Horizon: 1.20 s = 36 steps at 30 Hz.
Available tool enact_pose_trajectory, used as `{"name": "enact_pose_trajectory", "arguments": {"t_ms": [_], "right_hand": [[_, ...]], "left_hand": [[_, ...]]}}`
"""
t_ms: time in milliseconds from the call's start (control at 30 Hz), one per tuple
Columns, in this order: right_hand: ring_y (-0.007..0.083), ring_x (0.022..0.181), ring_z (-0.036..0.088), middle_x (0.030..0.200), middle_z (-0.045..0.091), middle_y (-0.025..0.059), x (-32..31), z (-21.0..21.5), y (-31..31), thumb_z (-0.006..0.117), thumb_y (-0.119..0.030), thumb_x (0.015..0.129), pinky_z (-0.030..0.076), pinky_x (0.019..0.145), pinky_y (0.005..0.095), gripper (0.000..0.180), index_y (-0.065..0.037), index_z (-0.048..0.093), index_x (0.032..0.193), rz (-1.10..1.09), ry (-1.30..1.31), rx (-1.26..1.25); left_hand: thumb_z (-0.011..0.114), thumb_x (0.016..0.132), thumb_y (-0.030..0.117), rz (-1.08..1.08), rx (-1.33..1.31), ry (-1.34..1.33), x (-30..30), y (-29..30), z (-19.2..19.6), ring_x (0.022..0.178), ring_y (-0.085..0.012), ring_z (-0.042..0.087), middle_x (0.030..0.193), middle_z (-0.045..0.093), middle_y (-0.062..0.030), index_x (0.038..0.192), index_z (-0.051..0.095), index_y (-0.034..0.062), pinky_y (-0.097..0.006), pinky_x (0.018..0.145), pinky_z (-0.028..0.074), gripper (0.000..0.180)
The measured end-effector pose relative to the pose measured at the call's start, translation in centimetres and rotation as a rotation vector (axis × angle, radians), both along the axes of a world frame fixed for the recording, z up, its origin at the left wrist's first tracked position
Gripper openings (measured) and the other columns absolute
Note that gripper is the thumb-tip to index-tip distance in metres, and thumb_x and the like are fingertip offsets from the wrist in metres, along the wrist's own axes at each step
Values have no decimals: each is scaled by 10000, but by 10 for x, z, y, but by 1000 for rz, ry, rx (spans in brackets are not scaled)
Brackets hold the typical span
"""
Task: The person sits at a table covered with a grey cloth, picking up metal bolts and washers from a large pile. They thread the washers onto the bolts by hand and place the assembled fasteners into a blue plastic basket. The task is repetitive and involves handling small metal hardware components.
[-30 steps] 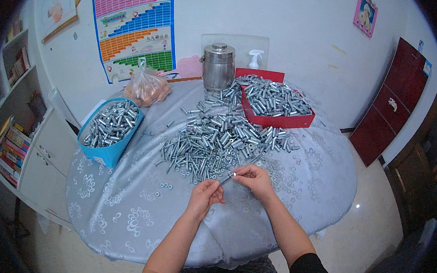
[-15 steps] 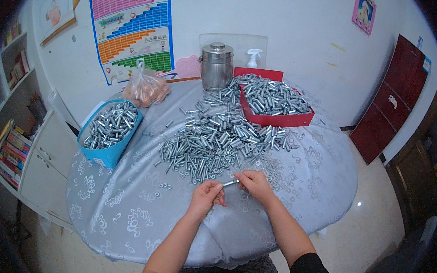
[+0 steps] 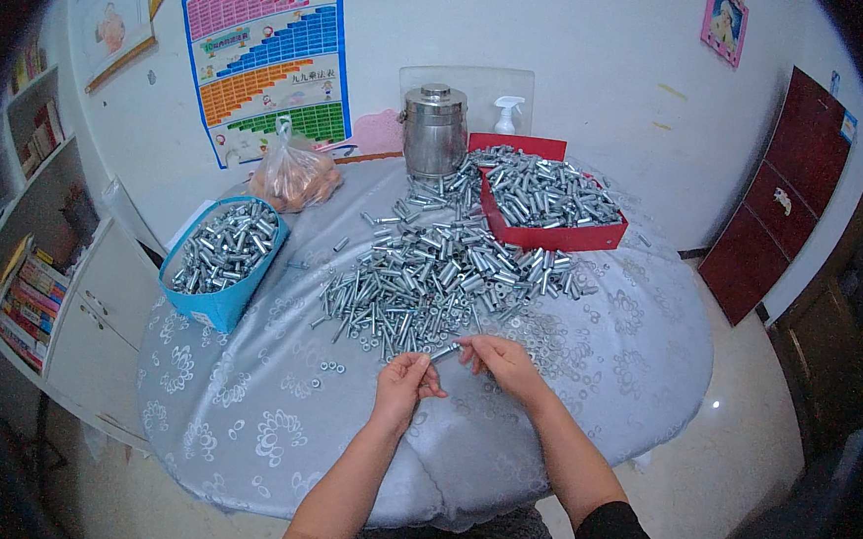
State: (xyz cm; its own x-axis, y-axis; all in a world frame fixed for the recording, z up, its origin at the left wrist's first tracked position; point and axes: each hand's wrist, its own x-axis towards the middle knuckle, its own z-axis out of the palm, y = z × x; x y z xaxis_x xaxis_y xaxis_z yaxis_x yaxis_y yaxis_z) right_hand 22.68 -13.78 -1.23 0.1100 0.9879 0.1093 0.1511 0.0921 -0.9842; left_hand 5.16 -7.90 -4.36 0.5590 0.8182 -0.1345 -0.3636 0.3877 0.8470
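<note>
While both hands meet just in front of the big heap of metal sleeves (image 3: 431, 279), the work looks to be at the assembly step: a single metal bolt piece (image 3: 443, 350) is pinched between them, close to the near edge of that heap. The left hand (image 3: 403, 384) is closed, fingertips drawn together around something too small to make out, perhaps a washer or nut. The right hand (image 3: 507, 365) is clamped on the other end of the piece, thumb and forefinger gripping it. The piece lies nearly level, bridging the two hands above the table (image 3: 243, 436).

Beyond the heap stands a red tray (image 3: 552, 235) filled with more parts, and behind it a steel canister (image 3: 434, 131) and a spray bottle (image 3: 506, 114). To the left of the heap sits a blue box (image 3: 220, 301) packed with similar pieces, with a plastic bag (image 3: 294, 177) further back. A few loose washers (image 3: 332, 367) lie on the cloth just left of the hands.

Judging by the grip, the next move calls for fine alignment: sliding or threading the small part along the shaft without letting either slip.

Compared with half a second ago, the hands have closed in on each other slightly; a second ago they were a little further apart, with the piece held nearer the heap.
</note>
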Motion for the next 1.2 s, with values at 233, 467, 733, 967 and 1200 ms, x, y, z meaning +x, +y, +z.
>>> {"name": "enact_pose_trajectory", "arguments": {"t_ms": [233,467,733,967,1200], "right_hand": [[101,657,502,741,575,37,-6,7,0,411,-275,901,413,615,232,351,15,608,908,-18,21,-55],[109,645,513,720,585,48,6,-10,2,422,-291,890,420,616,241,353,-1,622,868,-142,72,-99],[90,626,507,692,585,40,4,-2,2,439,-252,888,415,596,223,318,7,621,850,-214,71,-23],[88,627,506,702,587,41,2,0,3,444,-226,886,416,599,224,296,10,620,860,-206,85,9],[91,634,508,712,589,45,9,5,-3,444,-224,884,419,608,229,297,14,621,866,-208,32,45]], "left_hand": [[487,873,142,16,4,-8,0,-2,1,570,-125,533,707,536,-56,875,496,13,-318,549,531,130],[496,866,125,273,-18,-14,-3,10,2,613,-150,564,757,550,-90,922,493,-11,-330,569,541,147],[484,839,87,910,359,226,-91,129,37,600,-156,569,667,555,-82,828,497,-26,-249,510,456,114],[523,798,87,1228,799,759,-218,261,62,769,-278,570,875,601,-165,1021,540,-51,-334,746,441,263],[592,719,84,918,1195,964,-142,169,74,829,-308,524,833,594,-153,841,612,15,-380,766,379,142]]}}
